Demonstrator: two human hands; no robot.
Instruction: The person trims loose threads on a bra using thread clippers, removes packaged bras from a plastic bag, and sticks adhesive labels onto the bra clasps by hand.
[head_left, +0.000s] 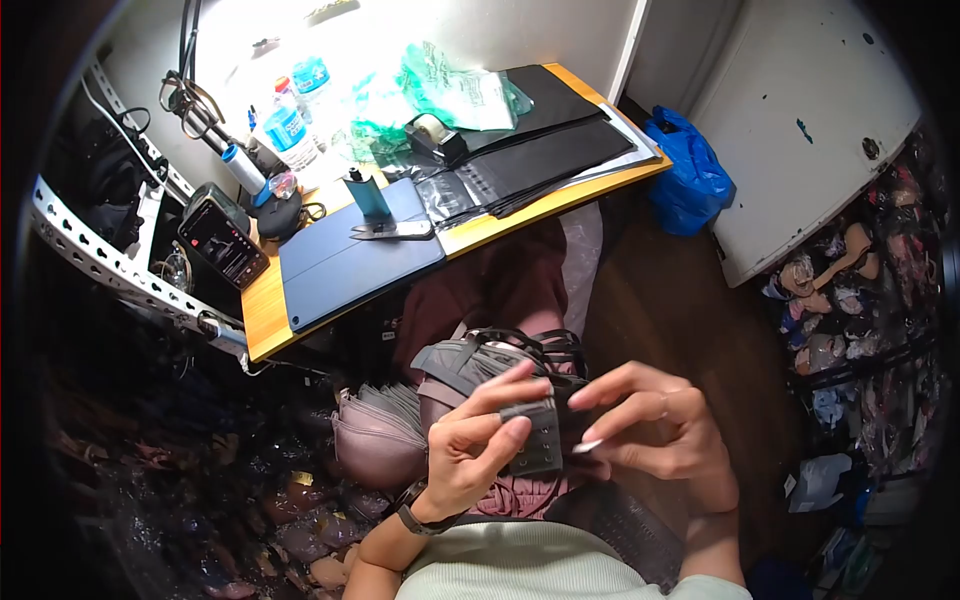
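My left hand pinches the dark grey hook-and-eye band of a bra between thumb and fingers. To its right, my right hand has thumb and fingertips closed on a small white piece, perhaps a label, a short way from the band. Under my hands, a stack of mauve-grey bras lies on my lap, cups nested together. Their grey and black straps are bunched at the top of the pile.
A desk ahead carries a blue tablet case, scissors, a teal bottle, a tape dispenser and black plastic bags. A phone leans at left. A blue bag hangs right; bagged garments pile beyond.
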